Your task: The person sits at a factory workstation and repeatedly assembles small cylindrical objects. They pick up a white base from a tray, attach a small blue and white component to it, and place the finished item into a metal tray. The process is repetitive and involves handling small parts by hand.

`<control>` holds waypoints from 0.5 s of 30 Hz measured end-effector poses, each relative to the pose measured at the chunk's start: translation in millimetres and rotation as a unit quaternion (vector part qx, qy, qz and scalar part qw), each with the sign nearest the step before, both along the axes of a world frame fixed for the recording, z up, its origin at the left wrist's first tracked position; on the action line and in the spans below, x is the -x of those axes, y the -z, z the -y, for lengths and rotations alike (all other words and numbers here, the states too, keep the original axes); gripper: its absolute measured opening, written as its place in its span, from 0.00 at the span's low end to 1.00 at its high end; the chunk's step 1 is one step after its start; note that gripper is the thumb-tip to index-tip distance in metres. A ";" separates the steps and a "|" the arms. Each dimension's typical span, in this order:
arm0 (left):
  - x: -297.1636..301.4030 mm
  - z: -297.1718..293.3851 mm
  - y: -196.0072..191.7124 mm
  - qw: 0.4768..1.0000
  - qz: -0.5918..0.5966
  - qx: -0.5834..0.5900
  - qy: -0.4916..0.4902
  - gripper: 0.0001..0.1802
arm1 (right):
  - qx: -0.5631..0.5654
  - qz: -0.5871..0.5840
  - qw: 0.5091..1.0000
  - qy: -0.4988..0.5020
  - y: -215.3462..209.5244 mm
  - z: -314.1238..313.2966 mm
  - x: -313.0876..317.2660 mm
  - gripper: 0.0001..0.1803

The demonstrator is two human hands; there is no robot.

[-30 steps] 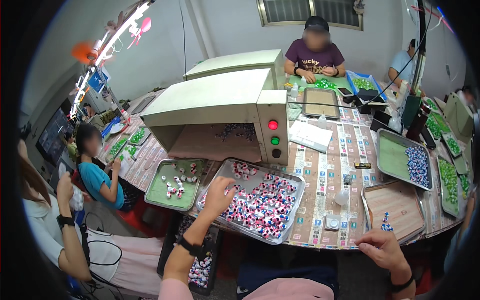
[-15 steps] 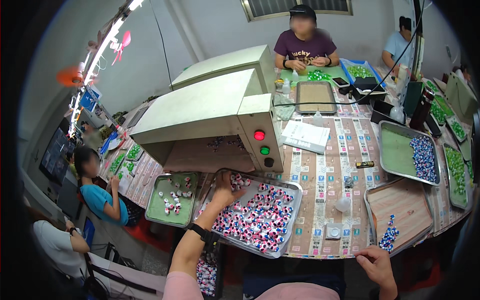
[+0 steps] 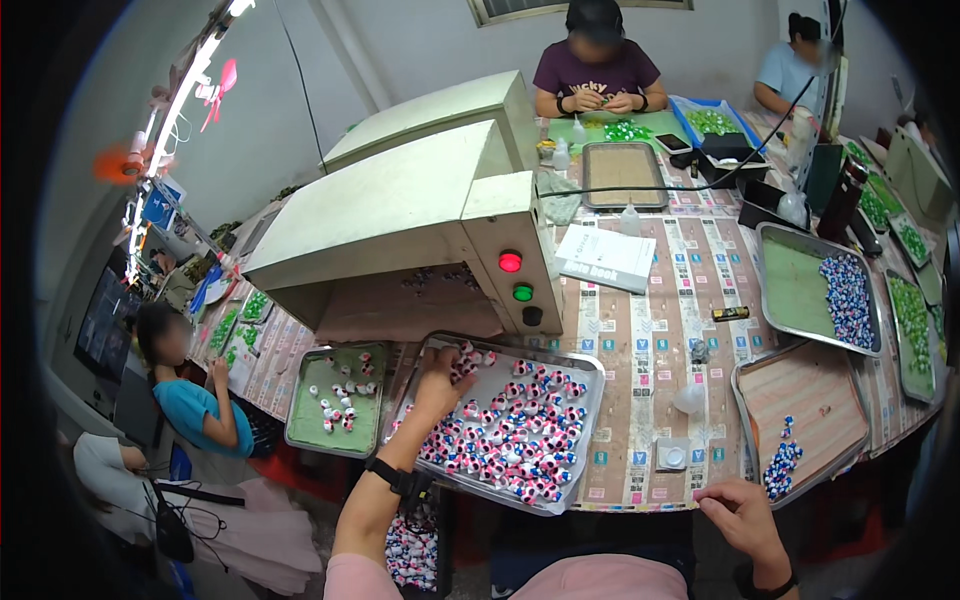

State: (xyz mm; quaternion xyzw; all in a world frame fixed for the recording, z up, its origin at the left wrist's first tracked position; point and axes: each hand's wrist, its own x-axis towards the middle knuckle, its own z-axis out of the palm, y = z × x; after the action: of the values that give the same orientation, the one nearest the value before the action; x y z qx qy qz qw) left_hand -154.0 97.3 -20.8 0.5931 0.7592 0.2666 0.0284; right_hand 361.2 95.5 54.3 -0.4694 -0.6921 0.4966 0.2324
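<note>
My left hand [image 3: 437, 383] reaches into a metal tray [image 3: 590, 385] full of small pink, white and blue pieces [image 3: 515, 440]. Its fingers are curled down among the pieces near the tray's far left corner, under the mouth of a large cream machine [image 3: 400, 215]. Whether it grips any piece is hidden. A black band circles that wrist. My right hand [image 3: 742, 516] rests at the table's near edge, fingers loosely bent, holding nothing. Just beyond it lies a metal tray [image 3: 810, 395] with a small heap of blue and white pieces [image 3: 780, 462].
A green-lined tray [image 3: 335, 400] with a few pieces lies left of the main tray. Further trays [image 3: 800, 285] stand at right. A booklet [image 3: 605, 257] lies mid-table. One person [image 3: 597, 70] works at the far end, another [image 3: 185, 385] sits at left.
My left hand has slid further up the tray toward the machine's mouth. My right hand has shifted left along the table edge. The view has tilted downward.
</note>
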 end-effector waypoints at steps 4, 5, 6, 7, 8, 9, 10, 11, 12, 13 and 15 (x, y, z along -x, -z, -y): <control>-7.4 2.6 -5.8 1.000 0.002 -0.012 -0.006 0.27 | 0.005 -0.007 1.000 0.006 6.9 3.3 -0.5 0.08; -10.4 2.6 -8.3 1.000 0.005 -0.011 -0.008 0.26 | -0.003 -0.006 1.000 0.004 6.3 4.4 -0.7 0.08; -12.6 1.6 -9.3 1.000 -0.014 0.009 0.003 0.25 | -0.011 -0.006 1.000 0.003 5.2 3.9 -1.2 0.08; -14.5 0.2 -9.8 0.999 -0.034 0.029 0.014 0.24 | -0.019 -0.005 1.000 0.003 4.6 4.5 -1.8 0.08; -16.0 -2.1 -9.2 0.997 -0.053 0.049 0.027 0.24 | -0.016 -0.017 1.000 0.008 6.2 5.7 -1.9 0.08; -15.6 -6.5 -5.6 0.994 -0.092 0.054 0.035 0.23 | -0.013 -0.026 0.999 0.018 9.1 6.0 -3.2 0.08; -12.9 -8.5 1.0 0.989 -0.128 0.059 0.047 0.22 | -0.011 -0.032 0.999 0.032 11.6 7.9 -8.3 0.08; -7.0 -9.7 7.7 0.983 -0.164 0.062 0.061 0.21 | -0.017 -0.022 0.999 0.028 11.4 6.3 -9.9 0.08; 2.6 -8.0 17.8 0.982 -0.163 0.069 0.067 0.21 | -0.022 -0.007 0.999 0.031 8.1 2.7 -12.9 0.08; 15.9 -6.3 31.1 0.977 -0.180 0.088 0.076 0.21 | -0.027 0.013 0.999 0.039 4.7 -0.7 -17.7 0.08; -2.8 -8.5 11.3 0.985 -0.121 0.100 0.065 0.21 | -0.054 0.048 0.993 0.098 4.2 -6.4 -36.3 0.08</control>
State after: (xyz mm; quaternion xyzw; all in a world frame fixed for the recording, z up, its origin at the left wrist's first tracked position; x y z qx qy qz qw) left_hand -151.2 105.7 -32.1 0.6635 0.7395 0.1127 0.0128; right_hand 397.5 101.9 50.1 -0.5447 -0.6794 0.4100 0.2713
